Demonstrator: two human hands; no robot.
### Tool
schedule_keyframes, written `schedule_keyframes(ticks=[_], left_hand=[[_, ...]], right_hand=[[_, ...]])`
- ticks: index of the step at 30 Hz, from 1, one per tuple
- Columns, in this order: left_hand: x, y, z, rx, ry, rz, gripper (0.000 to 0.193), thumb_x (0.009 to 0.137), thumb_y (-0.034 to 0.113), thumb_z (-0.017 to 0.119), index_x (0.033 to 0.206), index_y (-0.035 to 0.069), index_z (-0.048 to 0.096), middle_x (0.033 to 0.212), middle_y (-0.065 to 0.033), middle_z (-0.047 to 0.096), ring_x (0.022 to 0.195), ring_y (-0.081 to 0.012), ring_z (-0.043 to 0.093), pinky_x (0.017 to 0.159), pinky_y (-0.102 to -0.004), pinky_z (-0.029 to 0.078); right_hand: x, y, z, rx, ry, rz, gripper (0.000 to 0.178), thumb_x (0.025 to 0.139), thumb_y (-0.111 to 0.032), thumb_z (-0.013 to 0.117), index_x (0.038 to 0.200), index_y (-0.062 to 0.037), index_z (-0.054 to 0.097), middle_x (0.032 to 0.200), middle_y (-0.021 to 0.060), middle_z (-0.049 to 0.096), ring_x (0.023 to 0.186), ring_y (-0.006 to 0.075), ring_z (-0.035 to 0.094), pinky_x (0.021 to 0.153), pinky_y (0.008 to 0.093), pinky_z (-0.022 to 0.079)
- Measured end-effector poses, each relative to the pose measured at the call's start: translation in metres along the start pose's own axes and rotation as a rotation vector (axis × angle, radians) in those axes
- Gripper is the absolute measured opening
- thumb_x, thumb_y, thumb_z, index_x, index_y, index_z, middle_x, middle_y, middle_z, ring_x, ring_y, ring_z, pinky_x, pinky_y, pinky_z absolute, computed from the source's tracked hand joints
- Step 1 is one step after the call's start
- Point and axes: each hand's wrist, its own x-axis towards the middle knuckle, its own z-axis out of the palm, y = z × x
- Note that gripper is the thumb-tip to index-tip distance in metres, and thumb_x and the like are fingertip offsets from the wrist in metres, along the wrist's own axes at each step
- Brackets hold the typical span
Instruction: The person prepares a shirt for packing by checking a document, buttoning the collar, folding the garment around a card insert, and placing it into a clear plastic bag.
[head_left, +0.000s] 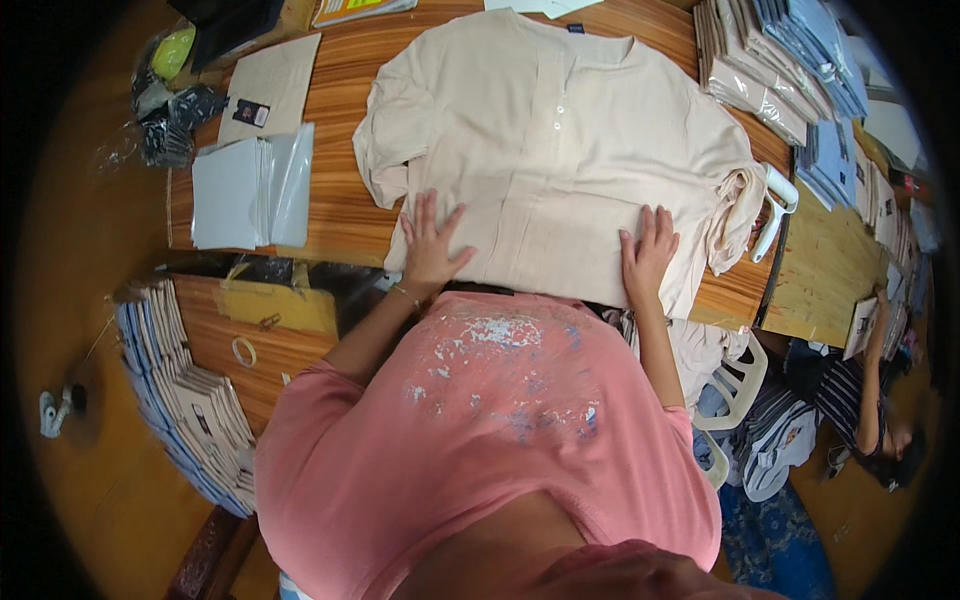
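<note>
A cream blouse (500,130) with a short buttoned placket lies spread on the wooden table, its neckline at the far side and its sleeves out to both sides. Its lower part, toward me, looks folded up into a straight near edge. My left hand (432,245) rests flat on the blouse's lower left, fingers spread. On the lower right, my right hand (648,250) also presses flat with its fingers stretched out. Neither hand grips the cloth. The right sleeve lies bunched beside a white-handled lint roller (772,210).
Left of the blouse lie a folded beige garment (270,85) with a tag and a stack of white sheets and clear bags (250,190). Packed garments (770,60) pile up at the far right. More folded garments (185,400) stand at lower left. Another person (865,400) works at right.
</note>
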Motion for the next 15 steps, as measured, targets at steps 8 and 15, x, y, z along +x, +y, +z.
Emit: schedule_keyframes(ticks=[8, 15], left_hand=[[0.063, -0.019, -0.034, -0.054, 0.332, -0.487, 0.049, 0.077, 0.03, 0.067, 0.107, -0.004, 0.051, 0.107, -0.0216, 0.051, 0.104, -0.0352, 0.047, 0.088, -0.0394, 0.037], [0.081, -0.051, -0.035, -0.864, 0.137, -0.714, 0.045, 0.084, 0.031, 0.061, 0.113, -0.002, 0.051, 0.108, -0.0092, 0.057, 0.093, -0.0176, 0.056, 0.08, -0.0313, 0.046]], right_hand=[[0.03, 0.106, -0.024, 0.047, 0.15, 0.348, 0.037, 0.082, -0.029, 0.058, 0.105, -0.0006, 0.057, 0.104, 0.019, 0.057, 0.098, 0.0336, 0.05, 0.089, 0.042, 0.036], [0.064, 0.123, -0.024, 0.191, -0.012, 0.423, 0.024, 0.075, -0.024, 0.061, 0.077, 0.0002, 0.057, 0.062, 0.0081, 0.051, 0.059, 0.023, 0.048, 0.057, 0.0364, 0.041]])
